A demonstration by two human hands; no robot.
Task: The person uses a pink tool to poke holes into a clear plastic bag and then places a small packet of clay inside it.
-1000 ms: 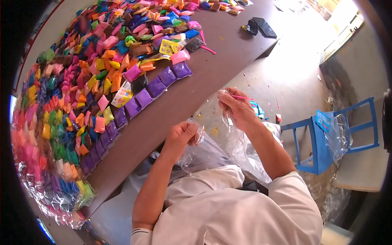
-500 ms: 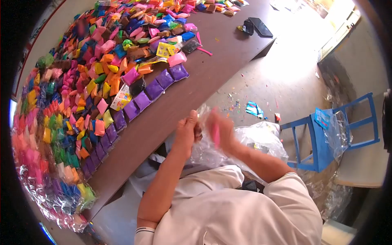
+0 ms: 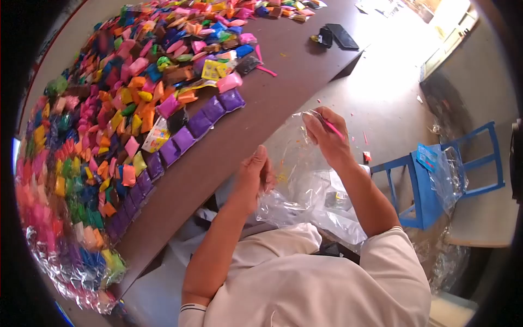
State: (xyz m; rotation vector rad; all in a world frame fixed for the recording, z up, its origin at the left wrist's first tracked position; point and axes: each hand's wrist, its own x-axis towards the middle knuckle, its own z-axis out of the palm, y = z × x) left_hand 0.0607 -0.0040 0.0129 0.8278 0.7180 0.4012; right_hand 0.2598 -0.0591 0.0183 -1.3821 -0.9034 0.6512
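Observation:
A clear plastic bag point(image 3: 297, 158) is stretched out over my lap. My right hand point(image 3: 331, 139) pinches its upper edge and also holds a thin pink stick-like tool point(image 3: 333, 129) slanting across the fingers. Lower and to the left, my left hand point(image 3: 255, 177) is closed with the thumb up, at the near side of the bag. It appears to grip the plastic, though its fingers are partly hidden. On the table beside my left hand runs a row of purple packets point(image 3: 184, 140).
A big heap of colourful small packets point(image 3: 147, 82) covers the left of the brown table point(image 3: 261, 109). A phone point(image 3: 342, 36) and a small black item point(image 3: 325, 37) lie at its far edge. A blue chair point(image 3: 422, 191) with plastic on it stands right. Scraps dot the floor.
My right hand has moved up and right, away from my left hand, drawing the clear plastic bag out between them. The left hand has hardly moved.

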